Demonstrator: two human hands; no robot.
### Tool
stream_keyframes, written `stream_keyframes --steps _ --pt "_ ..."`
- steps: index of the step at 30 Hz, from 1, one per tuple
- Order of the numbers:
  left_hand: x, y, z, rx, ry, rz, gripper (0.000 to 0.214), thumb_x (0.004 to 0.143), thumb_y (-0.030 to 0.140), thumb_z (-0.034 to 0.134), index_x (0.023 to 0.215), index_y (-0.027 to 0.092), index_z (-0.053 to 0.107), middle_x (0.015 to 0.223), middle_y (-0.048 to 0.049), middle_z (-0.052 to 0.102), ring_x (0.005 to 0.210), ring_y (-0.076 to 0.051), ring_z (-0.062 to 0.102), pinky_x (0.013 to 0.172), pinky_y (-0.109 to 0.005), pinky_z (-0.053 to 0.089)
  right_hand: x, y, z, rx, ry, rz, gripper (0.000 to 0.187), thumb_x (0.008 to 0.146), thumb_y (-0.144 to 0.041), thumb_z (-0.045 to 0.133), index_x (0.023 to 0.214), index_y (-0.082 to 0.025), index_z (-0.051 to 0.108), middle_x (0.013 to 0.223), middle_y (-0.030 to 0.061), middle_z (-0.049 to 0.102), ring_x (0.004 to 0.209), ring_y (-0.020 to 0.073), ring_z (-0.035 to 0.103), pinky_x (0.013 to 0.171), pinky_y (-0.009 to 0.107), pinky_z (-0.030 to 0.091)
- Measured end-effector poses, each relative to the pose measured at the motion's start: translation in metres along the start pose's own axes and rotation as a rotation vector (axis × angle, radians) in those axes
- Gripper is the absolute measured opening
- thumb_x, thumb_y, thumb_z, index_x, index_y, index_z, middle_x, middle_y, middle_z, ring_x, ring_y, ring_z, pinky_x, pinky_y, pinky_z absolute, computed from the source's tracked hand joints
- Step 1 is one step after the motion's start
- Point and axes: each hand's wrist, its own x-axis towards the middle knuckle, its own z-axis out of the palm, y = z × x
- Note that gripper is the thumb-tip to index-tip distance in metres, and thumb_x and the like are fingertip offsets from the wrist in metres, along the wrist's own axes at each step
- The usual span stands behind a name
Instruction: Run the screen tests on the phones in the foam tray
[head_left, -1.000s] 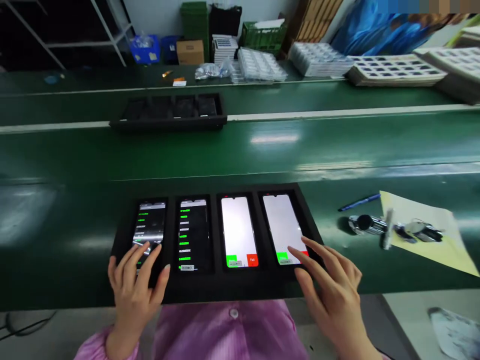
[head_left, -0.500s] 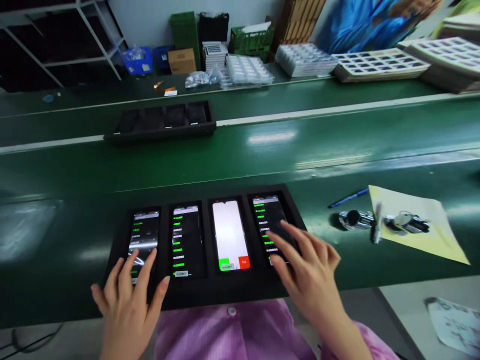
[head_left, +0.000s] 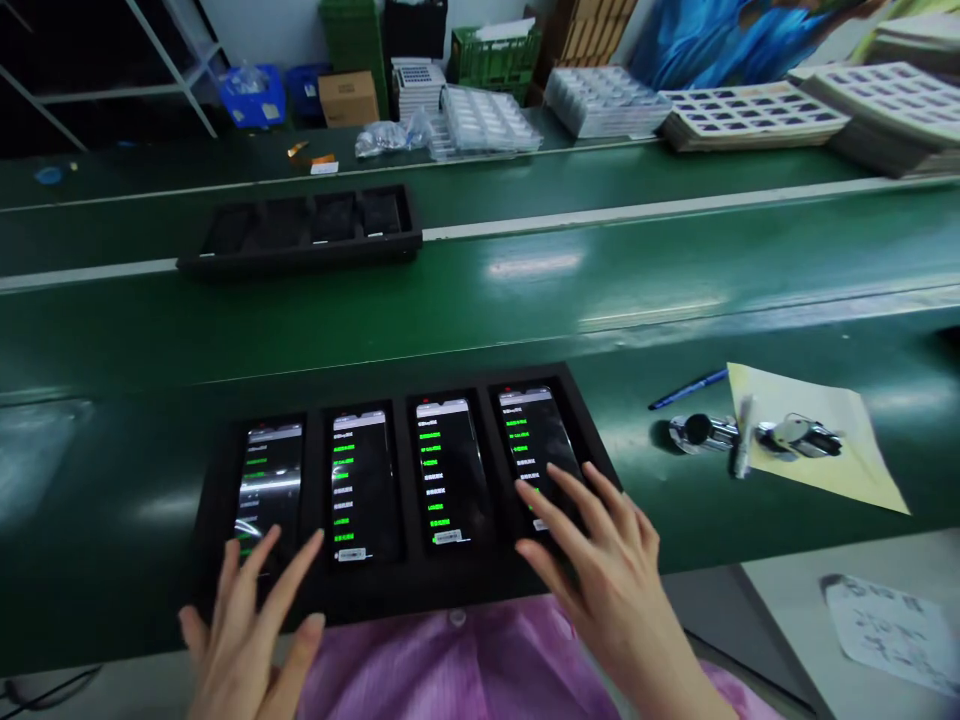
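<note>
A black tray [head_left: 390, 595] lies at the near edge of the green bench with several phones side by side in its slots. All their screens are dark with green list text. My left hand [head_left: 247, 630] is spread open over the lower end of the leftmost phone [head_left: 268, 485]. My right hand [head_left: 600, 575] is open with fingers stretched over the lower part of the rightmost phone [head_left: 534, 440]. The two middle phones [head_left: 360, 480] [head_left: 447, 470] are untouched. Neither hand holds anything.
A second black tray [head_left: 300, 228] sits on the conveyor belt farther back. To the right lie a blue pen [head_left: 686, 389], a yellow sheet [head_left: 817, 450] and small metal tools [head_left: 701, 433]. Stacked part trays [head_left: 750, 115] and boxes line the far side.
The two right phones' white screens with green and red buttons have switched to dark lists. My right hand has slid slightly left and lower; my left hand has drawn back toward me.
</note>
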Motion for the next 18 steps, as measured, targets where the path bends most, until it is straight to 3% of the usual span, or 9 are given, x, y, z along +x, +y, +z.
stream_keyframes --steps 3,7,10,12,15,18 --pt "0.012 -0.003 -0.007 -0.081 0.117 -0.065 0.054 0.106 0.038 0.05 0.158 0.05 0.04 0.169 -0.0066 0.039 0.161 -0.044 0.026 0.114 -0.092 0.018 0.018 0.025 -0.002 0.008 0.059 0.052 0.037 0.108 -0.038 0.052 0.141 -0.029 0.067 0.145 0.0137 0.062 0.141 0.0364 0.051 0.104 0.054 0.046" --pt "0.04 0.008 -0.001 -0.106 0.183 -0.033 0.044 0.107 0.04 0.049 0.151 0.041 0.052 0.163 -0.0087 0.048 0.16 -0.039 0.032 0.122 -0.083 0.019 0.043 0.038 0.012 -0.051 0.077 0.056 0.035 0.107 -0.039 0.054 0.134 -0.027 0.072 0.149 0.0149 0.06 0.138 0.0379 0.052 0.105 0.056 0.044" --pt "0.054 0.014 0.005 -0.039 0.21 -0.016 0.041 0.106 0.045 0.051 0.145 0.034 0.06 0.161 -0.0119 0.05 0.158 -0.041 0.035 0.122 -0.084 0.017 0.054 0.031 0.021 -0.102 0.096 0.046 0.031 0.107 -0.04 0.054 0.123 -0.026 0.077 0.149 0.0137 0.061 0.138 0.0397 0.052 0.109 0.062 0.039" --pt "0.062 0.018 0.006 0.018 0.203 -0.01 0.042 0.106 0.047 0.053 0.144 0.032 0.062 0.161 -0.014 0.05 0.157 -0.043 0.035 0.12 -0.086 0.017 0.06 0.019 0.025 -0.046 0.115 -0.016 0.03 0.107 -0.039 0.054 0.125 -0.028 0.076 0.149 0.012 0.062 0.137 0.0363 0.053 0.111 0.059 0.039" --pt "0.075 0.026 0.004 0.071 0.187 0.022 0.042 0.105 0.046 0.056 0.144 0.033 0.063 0.162 -0.0141 0.05 0.156 -0.044 0.034 0.117 -0.089 0.018 0.069 -0.001 0.032 0.027 0.109 -0.153 0.032 0.108 -0.041 0.053 0.128 -0.03 0.074 0.15 0.0112 0.062 0.135 0.0341 0.055 0.112 0.059 0.037" --pt "0.085 0.038 0.004 0.09 0.196 0.066 0.041 0.104 0.045 0.057 0.143 0.036 0.064 0.162 -0.0125 0.05 0.156 -0.044 0.034 0.115 -0.09 0.021 0.077 -0.015 0.035 0.041 0.144 -0.19 0.032 0.108 -0.042 0.051 0.118 -0.026 0.077 0.146 0.0119 0.065 0.133 0.0376 0.056 0.112 0.064 0.034"
